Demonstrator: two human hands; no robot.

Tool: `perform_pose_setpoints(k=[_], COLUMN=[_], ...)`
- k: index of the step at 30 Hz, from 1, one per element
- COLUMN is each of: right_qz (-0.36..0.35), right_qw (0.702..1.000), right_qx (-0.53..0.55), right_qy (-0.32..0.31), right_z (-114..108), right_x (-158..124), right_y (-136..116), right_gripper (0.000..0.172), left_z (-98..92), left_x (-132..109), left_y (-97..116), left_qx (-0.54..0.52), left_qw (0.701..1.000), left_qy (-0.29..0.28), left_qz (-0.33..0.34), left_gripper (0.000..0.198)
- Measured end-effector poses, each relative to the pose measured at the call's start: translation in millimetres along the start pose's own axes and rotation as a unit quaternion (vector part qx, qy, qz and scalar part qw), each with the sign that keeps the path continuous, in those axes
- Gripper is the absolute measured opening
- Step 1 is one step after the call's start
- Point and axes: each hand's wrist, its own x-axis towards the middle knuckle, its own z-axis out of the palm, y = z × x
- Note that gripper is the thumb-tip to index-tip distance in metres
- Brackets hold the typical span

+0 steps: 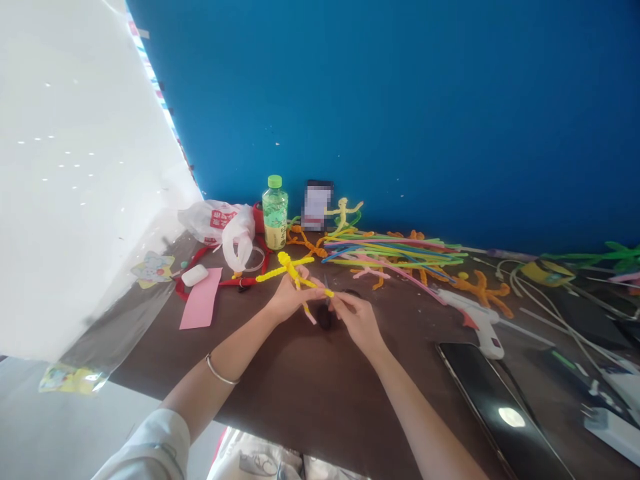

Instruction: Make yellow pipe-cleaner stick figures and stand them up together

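Note:
A yellow pipe-cleaner figure (289, 264) with a rounded head and outstretched arms is held above the dark table (280, 387). My left hand (293, 297) grips it around the body, fingers closed. My right hand (354, 319) pinches the end of one yellow limb on the right. Another limb, with a pale pink tip, hangs down between the hands. Dark-handled scissors (325, 317) lie on the table just behind and below the fingers, partly hidden.
Behind lie loose coloured pipe cleaners (395, 248) and orange figures (483, 288). A green-capped bottle (275, 217), a plastic bag (235, 230) and pink paper (201, 303) are at left. A glue gun (475, 320), a phone (493, 400) and white cables (530, 280) sit at right.

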Motion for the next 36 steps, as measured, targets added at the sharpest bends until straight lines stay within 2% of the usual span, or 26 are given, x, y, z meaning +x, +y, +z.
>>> perform_pose_setpoints(k=[5, 10, 12, 15, 19, 21, 23, 26, 29, 31, 33, 36], right_qz=[-0.025, -0.102, -0.137, -0.18, -0.247, -0.271, -0.285, -0.298, -0.285, -0.244, -0.181, -0.08], right_qw=[0.998, 0.977, 0.955, 0.905, 0.843, 0.825, 0.82, 0.836, 0.893, 0.942, 0.976, 0.996], right_qx=[-0.049, -0.177, -0.254, -0.375, -0.469, -0.487, -0.49, -0.455, -0.345, -0.231, -0.117, 0.015], right_qy=[0.032, 0.063, 0.071, 0.085, 0.094, 0.088, 0.083, 0.069, 0.034, 0.022, 0.027, 0.04], right_z=[13.8, 19.4, 19.4, 17.0, 10.0, 5.1, -0.5, -9.1, -15.6, -17.9, -18.5, -15.4], right_x=[-6.7, -11.9, -13.2, -14.0, -12.8, -11.7, -10.4, -7.9, -4.8, -2.6, -0.6, 1.2], right_y=[0.0, 1.5, 1.3, 0.4, -1.9, -3.1, -3.9, -3.9, -3.1, -3.2, -3.8, -4.1], right_gripper=[0.03, 0.024, 0.021, 0.022, 0.023, 0.02, 0.019, 0.018, 0.017, 0.014, 0.011, 0.012], left_z=[4.4, 11.1, 13.0, 14.9, 15.7, 14.9, 13.1, 9.1, 5.8, 4.3, 3.5, 4.3], left_x=[-1.6, -6.3, -7.6, -8.1, -6.9, -6.0, -5.1, -4.1, -3.7, -3.7, -3.5, -3.0], left_y=[-0.1, 2.3, 2.8, 2.8, 1.8, 0.7, -0.8, -2.8, -1.8, 0.3, 1.8, 1.0], left_qx=[0.033, 0.069, 0.084, 0.128, 0.215, 0.237, 0.246, 0.25, 0.228, 0.193, 0.142, 0.054], left_qw=[0.999, 0.996, 0.994, 0.987, 0.968, 0.963, 0.962, 0.965, 0.973, 0.981, 0.989, 0.997], left_qy=[0.032, 0.055, 0.063, 0.088, 0.12, 0.116, 0.102, 0.065, 0.013, -0.022, -0.046, -0.052], left_qz=[0.028, 0.03, 0.027, 0.033, 0.056, 0.061, 0.058, 0.051, 0.028, 0.009, -0.007, -0.029], left_gripper=[0.042, 0.04, 0.04, 0.039, 0.035, 0.033, 0.032, 0.031, 0.032, 0.035, 0.04, 0.045])
